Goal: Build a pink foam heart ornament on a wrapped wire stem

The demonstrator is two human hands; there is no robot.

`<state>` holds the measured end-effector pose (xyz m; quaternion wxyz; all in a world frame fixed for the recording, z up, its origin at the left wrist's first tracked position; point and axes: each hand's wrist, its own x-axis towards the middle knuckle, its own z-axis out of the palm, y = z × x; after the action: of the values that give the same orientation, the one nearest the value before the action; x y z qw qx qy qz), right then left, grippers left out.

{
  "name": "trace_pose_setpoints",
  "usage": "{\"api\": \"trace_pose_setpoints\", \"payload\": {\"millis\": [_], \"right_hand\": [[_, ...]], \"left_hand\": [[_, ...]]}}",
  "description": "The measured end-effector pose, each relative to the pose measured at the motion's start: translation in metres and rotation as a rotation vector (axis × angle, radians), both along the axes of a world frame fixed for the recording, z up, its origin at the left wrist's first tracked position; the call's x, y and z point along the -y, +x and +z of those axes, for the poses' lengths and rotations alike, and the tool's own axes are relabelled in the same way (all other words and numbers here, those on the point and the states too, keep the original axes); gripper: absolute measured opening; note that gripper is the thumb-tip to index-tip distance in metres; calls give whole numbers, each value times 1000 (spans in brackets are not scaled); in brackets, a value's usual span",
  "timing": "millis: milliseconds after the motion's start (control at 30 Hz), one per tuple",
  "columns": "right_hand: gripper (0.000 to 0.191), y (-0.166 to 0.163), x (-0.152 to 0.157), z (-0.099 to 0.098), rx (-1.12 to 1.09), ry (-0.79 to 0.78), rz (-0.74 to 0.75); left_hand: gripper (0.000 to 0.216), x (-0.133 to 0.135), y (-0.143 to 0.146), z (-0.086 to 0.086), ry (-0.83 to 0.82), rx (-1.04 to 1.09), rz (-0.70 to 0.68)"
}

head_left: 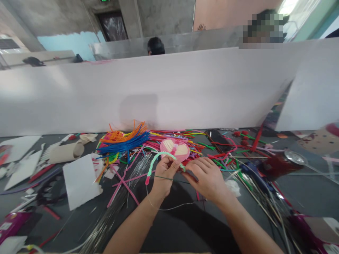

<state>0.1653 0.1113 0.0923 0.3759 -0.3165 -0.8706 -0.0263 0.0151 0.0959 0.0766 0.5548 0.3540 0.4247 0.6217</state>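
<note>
Forearms (132,225) outstretched, left hand (164,173) pinching green pipe cleaner (156,158), right hand (203,178) pinching thin wire (177,181) just below pink heart (174,148).

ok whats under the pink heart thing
The pink heart lies on a heap of pipe cleaners, red, yellow and green ones showing around its edge. Whatever is directly beneath it is hidden, and the left hand and right hand cover its lower tip.

Heart (174,149): pink rim, 2 cream panels with fine vertical stripes. Stem (159,159): mint green, bumpy pattern, pink tip. Pipe cleaners (122,145): bright blue bundle; orange pipe cleaners (124,135) above. Crossed strips (123,185): pink. Can (280,165): dark red, silver rim. Partition (159,88): very pale pink. Table (304,190): dark grey.
</note>
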Motion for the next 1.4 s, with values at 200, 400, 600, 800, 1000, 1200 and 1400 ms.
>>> {"api": "trace_pose_setpoints", "payload": {"millis": [200, 400, 600, 800, 1000, 1200, 1400], "right_hand": [[8, 2, -1, 0, -51, -123, 70], [12, 4, 0, 5, -247, -515, 173], [23, 6, -1, 6, -371, -1009, 308], [36, 6, -8, -8, -604, -1426, 463], [39, 6, -9, -11, -586, -1483, 547], [21, 2, -3, 0, -664, -935, 162], [9, 3, 7, 6, -282, -168, 5]], "left_hand": [[29, -1, -2, -2, 14, -58, 39], [27, -1, -3, -5, 63, -97, 9], [30, 2, -2, 0, 101, -113, -111], [30, 4, -3, 5, 115, -198, -143], [32, 6, -3, 7, 129, -213, -207], [26, 0, -4, -1, 80, -135, 80], [23, -2, -5, -4, 69, -67, 149]]}}
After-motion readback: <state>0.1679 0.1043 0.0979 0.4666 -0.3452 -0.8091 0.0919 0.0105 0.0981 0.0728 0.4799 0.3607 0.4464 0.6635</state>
